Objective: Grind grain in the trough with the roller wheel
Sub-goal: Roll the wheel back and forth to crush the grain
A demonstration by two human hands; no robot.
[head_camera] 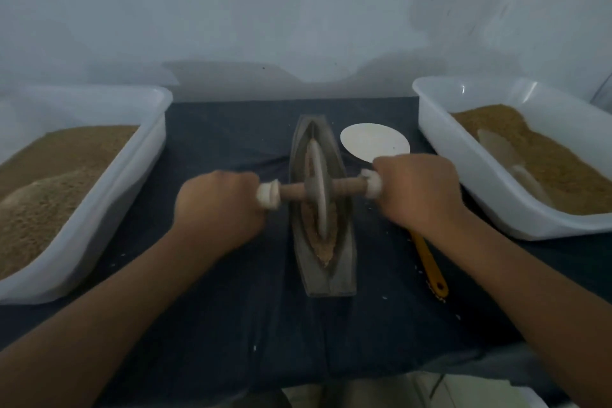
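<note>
Head view: trough (pixel 332 281) lies lengthwise at frame centre on a dark cloth (pixel 231 325), with brown grain (pixel 323 253) along its groove and the wheel (pixel 319 169) standing upright in it at mid-length. Left hand (pixel 218 209) is clenched round the left end of the axle (pixel 293 193), right hand (pixel 419 190) round the right end. Bins (pixel 99 209) (pixel 463 182) of grain sit at the left and right edges; a white disc (pixel 374 142) lies upper right of the trough, and a yellow-handled tool (pixel 429 262) lower right.
</note>
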